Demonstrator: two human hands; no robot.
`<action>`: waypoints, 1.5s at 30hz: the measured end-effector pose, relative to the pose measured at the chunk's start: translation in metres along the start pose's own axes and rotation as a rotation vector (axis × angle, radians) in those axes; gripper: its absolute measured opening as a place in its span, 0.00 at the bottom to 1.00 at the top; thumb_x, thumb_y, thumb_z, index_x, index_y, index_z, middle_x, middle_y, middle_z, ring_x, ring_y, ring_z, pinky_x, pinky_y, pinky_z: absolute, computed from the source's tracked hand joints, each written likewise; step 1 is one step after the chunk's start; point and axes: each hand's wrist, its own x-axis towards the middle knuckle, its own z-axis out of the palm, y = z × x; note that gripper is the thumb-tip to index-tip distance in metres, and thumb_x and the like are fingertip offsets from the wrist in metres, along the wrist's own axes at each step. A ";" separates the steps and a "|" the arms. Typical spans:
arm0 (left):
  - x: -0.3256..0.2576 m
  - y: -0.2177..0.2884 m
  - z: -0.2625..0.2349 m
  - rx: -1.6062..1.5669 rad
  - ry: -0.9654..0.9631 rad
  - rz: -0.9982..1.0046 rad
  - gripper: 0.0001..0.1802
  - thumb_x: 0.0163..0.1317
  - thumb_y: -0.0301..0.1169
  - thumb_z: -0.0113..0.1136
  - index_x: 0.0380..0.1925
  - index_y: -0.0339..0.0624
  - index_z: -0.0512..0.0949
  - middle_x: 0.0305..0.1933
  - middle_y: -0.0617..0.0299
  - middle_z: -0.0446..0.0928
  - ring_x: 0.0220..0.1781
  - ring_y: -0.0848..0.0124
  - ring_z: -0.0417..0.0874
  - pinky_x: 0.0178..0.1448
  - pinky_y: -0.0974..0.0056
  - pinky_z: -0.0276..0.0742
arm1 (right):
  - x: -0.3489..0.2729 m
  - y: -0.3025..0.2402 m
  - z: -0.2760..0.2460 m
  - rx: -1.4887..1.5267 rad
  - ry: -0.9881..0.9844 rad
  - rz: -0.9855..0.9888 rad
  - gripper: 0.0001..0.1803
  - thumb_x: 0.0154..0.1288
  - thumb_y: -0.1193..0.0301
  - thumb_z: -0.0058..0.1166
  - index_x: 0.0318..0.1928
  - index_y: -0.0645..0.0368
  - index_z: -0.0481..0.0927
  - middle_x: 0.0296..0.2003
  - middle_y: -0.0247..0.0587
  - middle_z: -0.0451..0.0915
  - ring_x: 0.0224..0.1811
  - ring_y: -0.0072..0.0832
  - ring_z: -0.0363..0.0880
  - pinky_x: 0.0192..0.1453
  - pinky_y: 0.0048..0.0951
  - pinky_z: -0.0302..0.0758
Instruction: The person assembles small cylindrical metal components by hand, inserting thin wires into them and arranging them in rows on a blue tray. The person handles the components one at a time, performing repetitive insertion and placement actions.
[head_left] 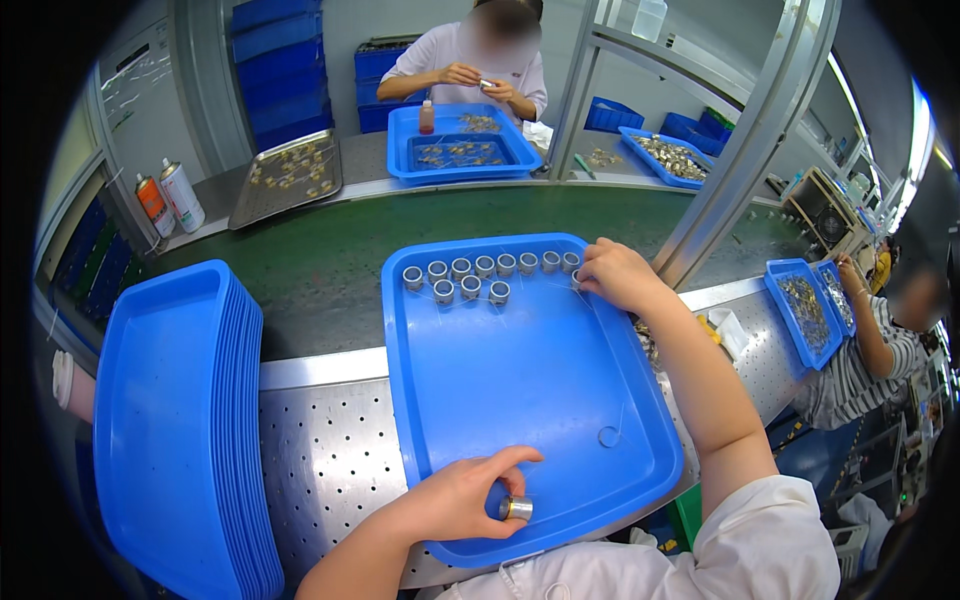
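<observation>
A blue tray (480,380) lies in front of me. Along its far side several short metal cylinders (484,266) with thin wires stand in a row, and three more stand just nearer. My right hand (618,277) is at the tray's far right corner, fingertips closed round a metal cylinder (577,281) partly covered by them. Low in the tray, my left hand (462,497) has its fingers curled around a silver cylinder (519,508) lying on its side; the index finger sticks out. A loose wire ring (609,437) rests on the tray floor to the right.
Stacked blue trays (165,420) stand at my left. Across the green belt (330,270), a person works over a blue tray (400,175) beside a metal tray (290,180) of parts. A metal post (740,150) rises beyond my right hand. Another person sits far right.
</observation>
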 end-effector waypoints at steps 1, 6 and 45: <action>0.000 0.000 0.000 -0.004 -0.001 -0.002 0.35 0.47 0.30 0.67 0.57 0.48 0.64 0.36 0.61 0.76 0.41 0.62 0.79 0.50 0.62 0.74 | 0.000 0.000 0.001 0.029 0.020 -0.015 0.07 0.49 0.71 0.62 0.32 0.56 0.84 0.32 0.36 0.77 0.43 0.35 0.73 0.47 0.35 0.74; 0.000 0.000 0.000 -0.014 -0.009 0.000 0.35 0.47 0.30 0.66 0.57 0.47 0.64 0.36 0.61 0.76 0.41 0.62 0.79 0.51 0.62 0.73 | 0.002 -0.004 0.002 0.064 0.031 -0.046 0.07 0.48 0.72 0.62 0.31 0.55 0.84 0.32 0.36 0.77 0.43 0.35 0.73 0.47 0.35 0.73; 0.001 0.000 -0.001 0.001 -0.021 -0.025 0.35 0.47 0.33 0.67 0.57 0.48 0.65 0.37 0.65 0.78 0.41 0.65 0.80 0.49 0.65 0.73 | 0.009 -0.022 -0.005 0.134 -0.015 -0.112 0.07 0.53 0.69 0.59 0.32 0.55 0.84 0.33 0.35 0.77 0.44 0.34 0.73 0.47 0.35 0.73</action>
